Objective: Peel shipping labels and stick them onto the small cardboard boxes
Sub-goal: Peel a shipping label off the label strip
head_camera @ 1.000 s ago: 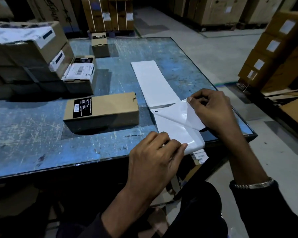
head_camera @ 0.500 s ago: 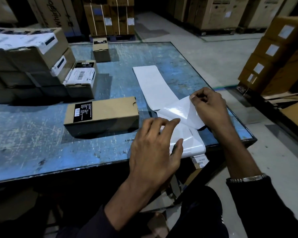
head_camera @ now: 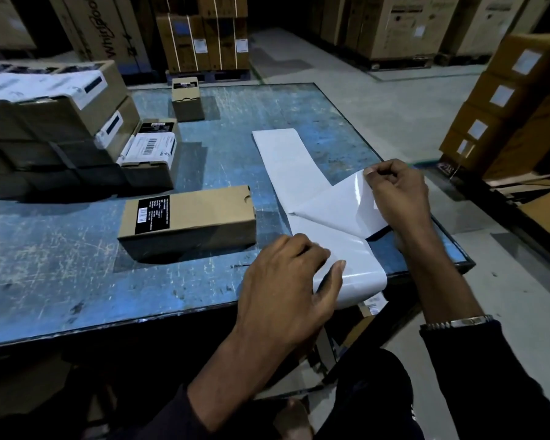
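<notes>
A glossy white label (head_camera: 346, 208) curls half-peeled off its strip (head_camera: 286, 154) at the worktop's (head_camera: 77, 281) near right. The right hand's (head_camera: 397, 192) grip pinches its corner; the left hand (head_camera: 286, 281) presses the strip flat.

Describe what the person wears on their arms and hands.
Both hands are bare: no gloves and no rings that show. The left hand comes out of a dark sleeve pushed up the forearm. The right hand has a silver link bracelet at the wrist, just above a dark cuff.
</notes>
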`<act>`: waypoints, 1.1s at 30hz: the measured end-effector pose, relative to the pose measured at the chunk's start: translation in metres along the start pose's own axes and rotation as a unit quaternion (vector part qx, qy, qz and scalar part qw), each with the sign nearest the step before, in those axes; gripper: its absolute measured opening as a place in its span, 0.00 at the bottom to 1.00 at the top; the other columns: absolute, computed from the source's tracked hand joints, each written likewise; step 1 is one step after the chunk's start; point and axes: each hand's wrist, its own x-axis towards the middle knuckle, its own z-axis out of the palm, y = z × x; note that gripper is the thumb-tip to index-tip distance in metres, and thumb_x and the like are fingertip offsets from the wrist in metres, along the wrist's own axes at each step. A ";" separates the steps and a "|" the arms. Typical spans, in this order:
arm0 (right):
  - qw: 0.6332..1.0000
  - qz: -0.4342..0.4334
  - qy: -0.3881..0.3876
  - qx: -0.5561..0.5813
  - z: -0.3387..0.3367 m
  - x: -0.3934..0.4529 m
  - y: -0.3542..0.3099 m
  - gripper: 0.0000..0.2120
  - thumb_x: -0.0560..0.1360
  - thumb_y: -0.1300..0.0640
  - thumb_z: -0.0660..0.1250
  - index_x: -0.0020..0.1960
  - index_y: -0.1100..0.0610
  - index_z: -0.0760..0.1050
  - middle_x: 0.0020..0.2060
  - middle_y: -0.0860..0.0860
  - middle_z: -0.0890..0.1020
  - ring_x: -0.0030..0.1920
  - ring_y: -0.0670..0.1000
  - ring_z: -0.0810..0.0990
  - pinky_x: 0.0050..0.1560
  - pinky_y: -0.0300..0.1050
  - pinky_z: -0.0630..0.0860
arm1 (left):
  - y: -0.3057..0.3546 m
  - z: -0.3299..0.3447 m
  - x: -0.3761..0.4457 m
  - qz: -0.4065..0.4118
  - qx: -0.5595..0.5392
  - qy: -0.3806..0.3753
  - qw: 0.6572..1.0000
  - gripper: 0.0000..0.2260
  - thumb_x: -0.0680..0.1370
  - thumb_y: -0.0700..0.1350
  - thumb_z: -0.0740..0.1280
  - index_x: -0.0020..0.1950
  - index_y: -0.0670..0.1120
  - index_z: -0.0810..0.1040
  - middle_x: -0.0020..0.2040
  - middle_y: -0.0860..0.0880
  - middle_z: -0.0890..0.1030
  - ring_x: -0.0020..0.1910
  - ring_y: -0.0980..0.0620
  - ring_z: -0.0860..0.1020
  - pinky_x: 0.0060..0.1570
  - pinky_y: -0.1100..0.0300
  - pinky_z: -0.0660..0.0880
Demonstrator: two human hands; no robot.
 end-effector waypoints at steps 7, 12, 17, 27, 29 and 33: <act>0.999 0.016 0.026 0.022 -0.004 0.003 0.004 0.05 0.78 0.51 0.72 0.45 0.51 0.82 0.35 0.42 0.83 0.38 0.40 0.77 0.45 0.43 0.73 | -0.003 -0.004 0.028 -0.043 0.000 -0.018 0.999 0.18 0.83 0.49 0.69 0.73 0.51 0.74 0.57 0.54 0.80 0.58 0.50 0.79 0.45 0.51 0.79; 0.998 0.023 0.053 0.019 -0.008 0.004 0.009 0.05 0.78 0.51 0.72 0.43 0.50 0.81 0.35 0.42 0.83 0.37 0.39 0.77 0.43 0.40 0.72 | -0.005 0.006 0.031 -0.042 0.008 -0.037 0.998 0.38 0.84 0.45 0.67 0.87 0.40 0.47 0.84 0.41 0.60 0.83 0.42 0.58 0.81 0.49 0.59; 0.999 0.029 0.030 -0.011 -0.007 0.007 0.007 0.04 0.80 0.53 0.69 0.48 0.52 0.82 0.39 0.40 0.82 0.44 0.46 0.79 0.48 0.42 0.72 | -0.003 0.006 0.029 -0.068 0.017 -0.073 0.995 0.42 0.87 0.49 0.61 0.83 0.36 0.31 0.71 0.39 0.78 0.70 0.38 0.74 0.82 0.52 0.55; 0.982 0.063 0.163 0.073 -0.020 0.011 0.012 0.03 0.83 0.50 0.64 0.52 0.47 0.76 0.49 0.46 0.81 0.56 0.52 0.81 0.63 0.56 0.81 | -0.011 0.008 0.031 -0.044 0.036 -0.108 0.992 0.30 0.85 0.56 0.52 0.83 0.40 0.65 0.84 0.42 0.65 0.84 0.47 0.62 0.82 0.57 0.47; 0.973 0.068 0.195 0.108 -0.023 0.012 0.012 0.03 0.82 0.50 0.64 0.52 0.46 0.76 0.51 0.46 0.82 0.55 0.51 0.82 0.63 0.57 0.81 | -0.012 0.007 0.030 -0.049 0.024 -0.104 0.993 0.27 0.87 0.54 0.56 0.82 0.42 0.68 0.84 0.43 0.66 0.83 0.47 0.62 0.82 0.56 0.51; 0.951 0.090 0.244 0.167 -0.028 0.013 0.008 0.06 0.83 0.52 0.62 0.47 0.45 0.74 0.46 0.43 0.81 0.52 0.51 0.82 0.60 0.52 0.82 | -0.008 0.003 0.029 -0.056 0.017 -0.088 0.994 0.26 0.87 0.53 0.60 0.82 0.43 0.68 0.84 0.46 0.65 0.83 0.49 0.60 0.82 0.55 0.56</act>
